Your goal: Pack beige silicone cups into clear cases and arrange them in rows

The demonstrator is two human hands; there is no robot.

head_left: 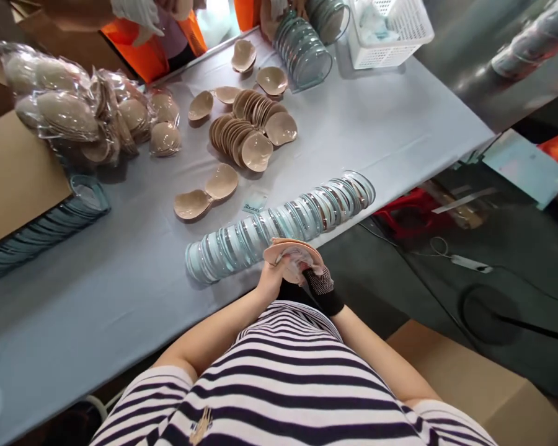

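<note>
At the table's near edge, close to my body, I hold a beige stick-on bra (294,246) with both hands. Its cups are pressed together, and crinkled clear film shows on the inner side. My bare left hand (270,277) grips the left rim, fingers partly hidden behind the cup. On the right, my right hand (320,282), in a black dotted glove, closes on the film and the cup's edge. Just beyond my hands runs a long row of nested clear plastic cases (260,238) with pale inserts. Another bra (222,183) lies open past the row, beside a small printed card (255,201).
Stacked beige cups (255,150) sit mid-table, with bagged cups (67,114) at the left. A cardboard box (21,176) stands by more nested cases (41,229). At the back are clear cases (302,52), a white basket (388,52) and co-workers' hands.
</note>
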